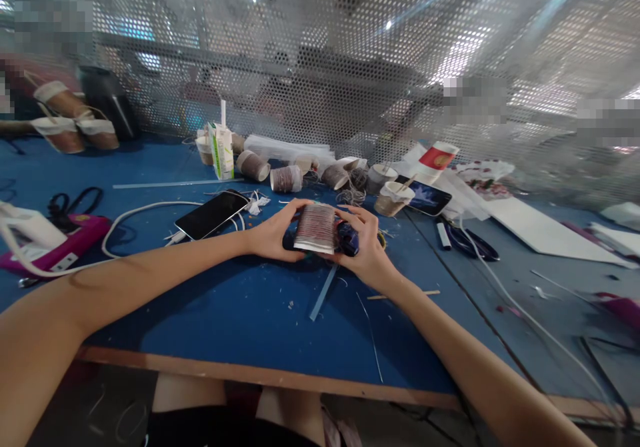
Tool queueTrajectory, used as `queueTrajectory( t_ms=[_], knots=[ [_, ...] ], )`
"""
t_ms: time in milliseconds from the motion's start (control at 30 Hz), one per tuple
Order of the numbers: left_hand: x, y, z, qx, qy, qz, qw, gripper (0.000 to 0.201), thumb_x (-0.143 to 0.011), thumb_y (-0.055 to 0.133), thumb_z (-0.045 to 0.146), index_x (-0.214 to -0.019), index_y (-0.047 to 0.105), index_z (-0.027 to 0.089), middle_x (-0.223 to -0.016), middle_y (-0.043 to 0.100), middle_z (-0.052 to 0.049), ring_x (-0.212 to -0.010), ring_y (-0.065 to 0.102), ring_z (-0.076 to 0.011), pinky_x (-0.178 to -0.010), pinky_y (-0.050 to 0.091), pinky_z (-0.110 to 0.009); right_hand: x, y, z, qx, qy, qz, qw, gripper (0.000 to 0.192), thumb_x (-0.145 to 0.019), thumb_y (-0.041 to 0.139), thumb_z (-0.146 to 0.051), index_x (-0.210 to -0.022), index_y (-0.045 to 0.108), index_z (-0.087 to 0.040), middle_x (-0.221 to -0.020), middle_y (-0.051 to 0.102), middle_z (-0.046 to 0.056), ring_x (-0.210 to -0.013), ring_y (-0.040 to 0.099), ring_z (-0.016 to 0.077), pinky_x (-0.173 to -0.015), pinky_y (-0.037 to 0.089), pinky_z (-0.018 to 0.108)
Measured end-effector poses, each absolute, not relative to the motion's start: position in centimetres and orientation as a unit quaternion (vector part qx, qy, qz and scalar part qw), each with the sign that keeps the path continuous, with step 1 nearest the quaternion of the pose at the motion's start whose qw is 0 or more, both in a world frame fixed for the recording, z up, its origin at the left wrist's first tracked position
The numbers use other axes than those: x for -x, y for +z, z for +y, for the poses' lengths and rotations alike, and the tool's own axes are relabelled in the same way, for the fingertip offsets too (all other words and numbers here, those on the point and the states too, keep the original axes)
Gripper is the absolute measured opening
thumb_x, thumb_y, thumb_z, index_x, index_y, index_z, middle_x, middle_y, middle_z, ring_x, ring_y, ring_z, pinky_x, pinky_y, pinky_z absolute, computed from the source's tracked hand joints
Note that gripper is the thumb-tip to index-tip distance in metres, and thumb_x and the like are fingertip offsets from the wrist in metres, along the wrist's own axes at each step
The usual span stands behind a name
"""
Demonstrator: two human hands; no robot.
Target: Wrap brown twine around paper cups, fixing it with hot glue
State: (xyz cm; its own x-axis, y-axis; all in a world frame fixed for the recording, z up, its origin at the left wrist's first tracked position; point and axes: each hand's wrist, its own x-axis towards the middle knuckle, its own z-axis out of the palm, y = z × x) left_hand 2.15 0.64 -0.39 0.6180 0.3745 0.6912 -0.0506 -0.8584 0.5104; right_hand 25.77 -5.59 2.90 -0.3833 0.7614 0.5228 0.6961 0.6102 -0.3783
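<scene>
Both my hands hold a small cup wrapped in reddish-brown thread (315, 228) just above the blue table (240, 314). My left hand (273, 234) grips its left side, fingers curled over the top. On the other side, my right hand (367, 247) also pinches a dark blue object (348, 238) against the cup. A thin pale stick (323, 292) lies on the table below the cup.
A black phone (213, 214) with a white cable lies left of my hands. Several thread-wrapped paper cups (286, 178), a milk carton (223, 150), a second phone (425, 197) and scissors (470, 244) crowd the back. A pink tool (65, 244) sits far left. Perforated metal screen behind.
</scene>
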Motion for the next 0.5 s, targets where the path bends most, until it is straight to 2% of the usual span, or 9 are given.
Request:
queueTrajectory(
  t_ms=[133,233,333,400,500],
  knots=[
    [-2.0,-0.6,0.9,-0.864,0.432,0.104,0.237,0.089,-0.072,0.076,0.038,-0.145,0.027,0.021,-0.145,0.043,-0.019,-0.135,0.048,-0.0340,-0.113,0.044,-0.053,-25.7,3.2,-5.7,0.443,0.051,-0.828,0.341,0.073,-0.079,0.068,-0.055,-0.140,0.043,-0.024,-0.137,0.045,0.016,-0.135,0.042,0.0364,-0.114,0.031,0.061],
    [-2.2,-1.0,1.1,-0.833,0.498,0.115,0.211,0.083,-0.073,0.077,0.044,-0.140,0.031,0.024,-0.140,0.045,-0.016,-0.133,0.050,-0.0329,-0.111,0.046,-0.052,-25.7,3.6,-5.6,0.427,0.064,-0.822,0.372,0.084,-0.071,0.075,-0.057,-0.140,0.039,-0.025,-0.139,0.042,0.016,-0.137,0.040,0.0367,-0.114,0.031,0.061],
    [-2.3,-1.4,1.6,-0.742,0.629,0.150,0.178,0.086,-0.078,0.071,0.055,-0.140,0.018,0.032,-0.144,0.034,-0.013,-0.138,0.042,-0.0307,-0.113,0.042,-0.051,-26.4,4.4,-5.3,0.396,0.080,-0.807,0.430,0.087,-0.070,0.077,-0.053,-0.139,0.033,-0.026,-0.142,0.040,0.016,-0.138,0.039,0.0342,-0.115,0.032,0.059],
    [-2.4,-1.5,2.1,-0.679,0.687,0.191,0.176,0.086,-0.082,0.064,0.062,-0.141,0.008,0.035,-0.146,0.028,-0.012,-0.141,0.037,-0.0300,-0.116,0.037,-0.052,-27.3,5.0,-4.9,0.405,0.083,-0.789,0.455,0.081,-0.069,0.077,-0.048,-0.136,0.036,-0.026,-0.143,0.040,0.015,-0.137,0.040,0.0331,-0.115,0.033,0.058],
    [-2.4,-1.5,2.8,-0.636,0.712,0.229,0.192,0.081,-0.084,0.059,0.066,-0.139,0.008,0.036,-0.145,0.027,-0.011,-0.143,0.032,-0.0307,-0.118,0.033,-0.054,-29.2,5.6,-3.7,0.456,0.145,-0.736,0.479,0.069,-0.064,0.079,-0.044,-0.123,0.048,-0.027,-0.139,0.045,0.011,-0.125,0.051,0.0311,-0.105,0.044,0.053]
  ],
)
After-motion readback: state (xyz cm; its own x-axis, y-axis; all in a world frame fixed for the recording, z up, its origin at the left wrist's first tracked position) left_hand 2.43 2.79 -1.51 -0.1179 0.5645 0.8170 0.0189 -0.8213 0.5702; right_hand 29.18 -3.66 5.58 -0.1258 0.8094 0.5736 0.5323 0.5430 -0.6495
